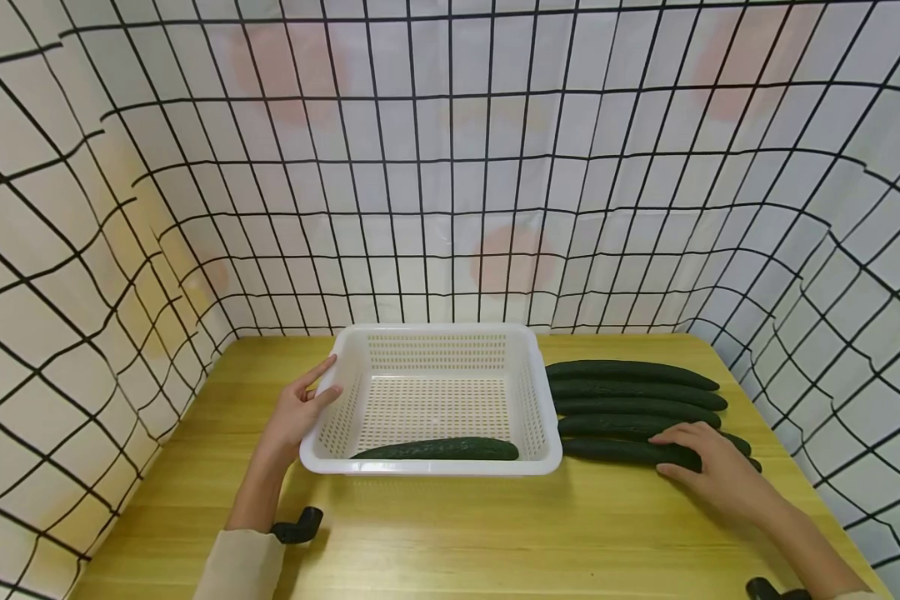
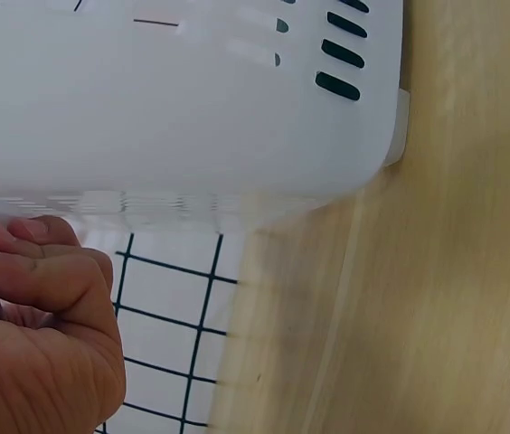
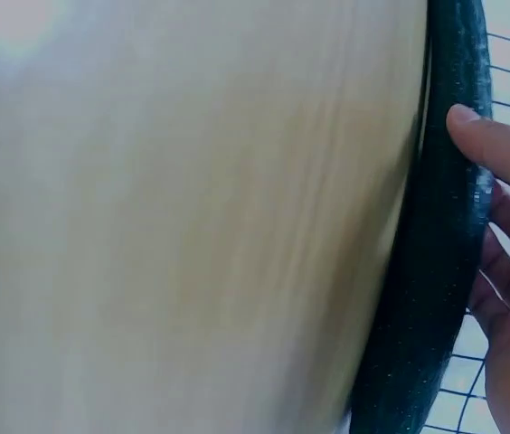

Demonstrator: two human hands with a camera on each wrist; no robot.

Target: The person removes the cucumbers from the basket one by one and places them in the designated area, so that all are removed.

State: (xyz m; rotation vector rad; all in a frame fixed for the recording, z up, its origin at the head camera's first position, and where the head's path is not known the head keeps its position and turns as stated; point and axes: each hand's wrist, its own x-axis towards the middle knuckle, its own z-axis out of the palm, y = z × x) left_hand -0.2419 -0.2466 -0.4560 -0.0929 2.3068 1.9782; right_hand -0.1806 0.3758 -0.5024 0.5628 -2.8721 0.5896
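A white plastic basket (image 1: 432,468) with slotted walls stands mid-table, and one cucumber (image 1: 442,449) lies inside along its near wall. My left hand (image 1: 302,410) grips the basket's left rim; in the left wrist view its curled fingers (image 2: 56,271) are at the basket edge. To the right of the basket, several dark green cucumbers (image 1: 633,388) lie side by side. My right hand (image 1: 720,472) holds the nearest one (image 1: 615,451) toward its right end. In the right wrist view the thumb (image 3: 490,145) rests on this cucumber (image 3: 427,271), with the other fingers partly hidden behind it.
The yellow wood-grain table (image 1: 435,542) reaches a white backdrop with a black grid (image 1: 427,183) at the back and on both sides. Black curved pieces (image 1: 297,526) show near each wrist.
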